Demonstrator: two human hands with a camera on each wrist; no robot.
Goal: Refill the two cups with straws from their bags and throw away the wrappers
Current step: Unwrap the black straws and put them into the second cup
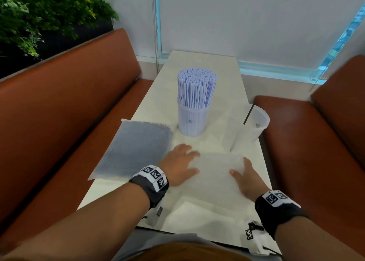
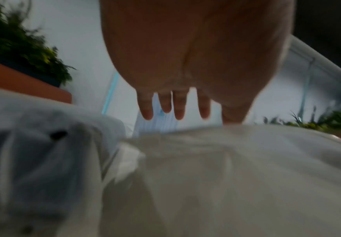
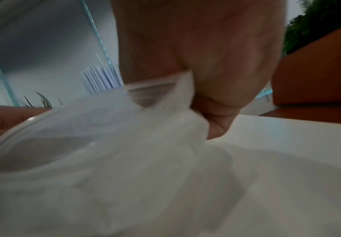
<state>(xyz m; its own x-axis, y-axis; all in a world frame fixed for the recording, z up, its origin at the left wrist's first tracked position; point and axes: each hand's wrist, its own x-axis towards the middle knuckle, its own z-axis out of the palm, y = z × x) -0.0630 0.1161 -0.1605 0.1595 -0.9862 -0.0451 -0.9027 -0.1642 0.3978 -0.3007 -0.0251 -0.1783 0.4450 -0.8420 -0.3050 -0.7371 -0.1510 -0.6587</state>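
On the white table (image 1: 199,63) between two orange-brown bench seats (image 1: 65,106), items are noted from largest to smallest. Table runs lengthwise away from the person toward a window wall; green plants (image 1: 39,13) stand behind the left bench.

Full bag of dark straws (image 1: 136,148): lies flat at the table's left edge, long axis pointing away from the person, near corner overhanging the edge. Untouched by either hand.

Empty clear wrapper (image 1: 217,173): lies crumpled on the table in front of the person, between both hands, just right of the full bag. Its long axis cannot be told; the film is translucent and blurred.

Filled cup (image 1: 192,120): stands upright mid-table, packed with blue-and-white striped straws (image 1: 197,89) standing vertically, ends up.

Second cup (image 1: 254,122): clear, upright at the right table edge, holding one thin dark straw (image 1: 249,113) leaning toward the left rim.

Left hand (image 1: 180,165): palm down at the wrapper's left edge, fingers (image 2: 178,105) straight and spread in the left wrist view, nothing pinched.

Right hand (image 1: 246,178): at the wrapper's right edge; the right wrist view shows film (image 3: 165,112) bunched against the curled fingers (image 3: 218,121), so it grips the wrapper.

Both wrists carry black bands with coded markers (image 1: 154,174).
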